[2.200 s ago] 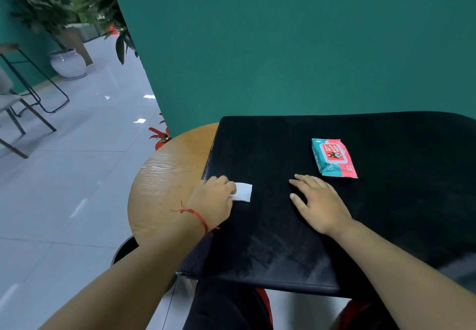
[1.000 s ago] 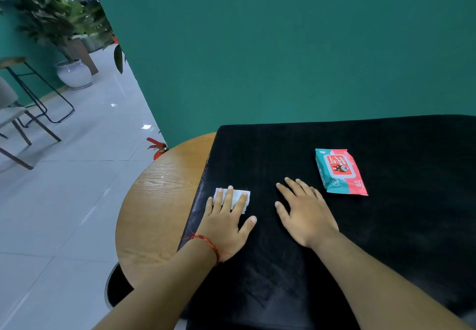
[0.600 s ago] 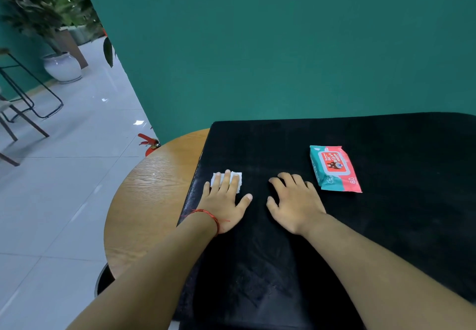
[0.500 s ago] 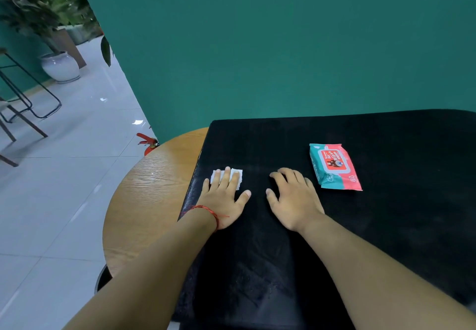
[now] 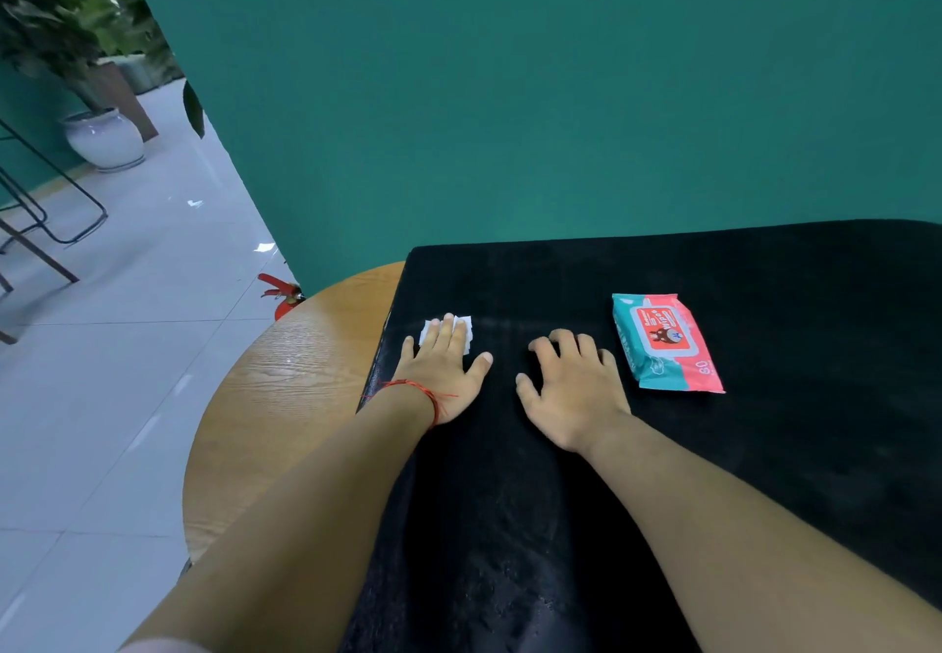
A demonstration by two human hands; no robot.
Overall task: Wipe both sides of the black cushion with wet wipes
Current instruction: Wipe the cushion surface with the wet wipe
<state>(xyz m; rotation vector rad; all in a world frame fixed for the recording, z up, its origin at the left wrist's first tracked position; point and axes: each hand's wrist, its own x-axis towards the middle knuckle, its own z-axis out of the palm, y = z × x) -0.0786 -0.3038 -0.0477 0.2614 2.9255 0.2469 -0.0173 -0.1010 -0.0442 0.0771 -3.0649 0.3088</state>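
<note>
The black cushion (image 5: 764, 448) lies flat over a round wooden table (image 5: 285, 397). My left hand (image 5: 441, 372), with a red string at the wrist, presses a folded white wet wipe (image 5: 466, 334) flat onto the cushion near its left edge, fingers straight over it. My right hand (image 5: 573, 387) rests palm down on the cushion beside it, fingers slightly bent, holding nothing. A teal and red pack of wet wipes (image 5: 662, 344) lies on the cushion just right of my right hand.
A green wall (image 5: 560, 91) stands right behind the table. A red object (image 5: 280, 293) sits on the floor by the table's far left edge. A potted plant (image 5: 104, 142) and metal chair legs (image 5: 51, 214) stand on the tiled floor at far left.
My left hand went from gripping the wipe at the cushion's left edge to pressing it flat, then slid it farther away along that edge. My right hand stayed resting on the cushion.
</note>
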